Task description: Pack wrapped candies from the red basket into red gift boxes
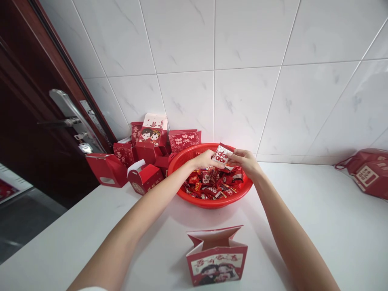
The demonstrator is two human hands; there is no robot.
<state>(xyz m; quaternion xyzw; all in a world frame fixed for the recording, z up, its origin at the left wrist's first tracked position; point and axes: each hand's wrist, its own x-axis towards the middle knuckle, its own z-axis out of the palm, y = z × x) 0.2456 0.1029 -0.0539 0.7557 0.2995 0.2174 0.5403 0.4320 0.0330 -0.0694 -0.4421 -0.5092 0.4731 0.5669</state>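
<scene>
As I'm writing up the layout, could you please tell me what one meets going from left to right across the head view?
Door lever, leftmost red box, left hand, red-and-white packet, right hand, red bag.

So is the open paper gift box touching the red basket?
Apart. The head view shows a strip of bare white tabletop between the gift box and the red basket.

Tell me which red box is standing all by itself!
The open-topped box with two figures pictured on its front, on the near side of the red basket. The other boxes crowd together left of the basket.
</scene>
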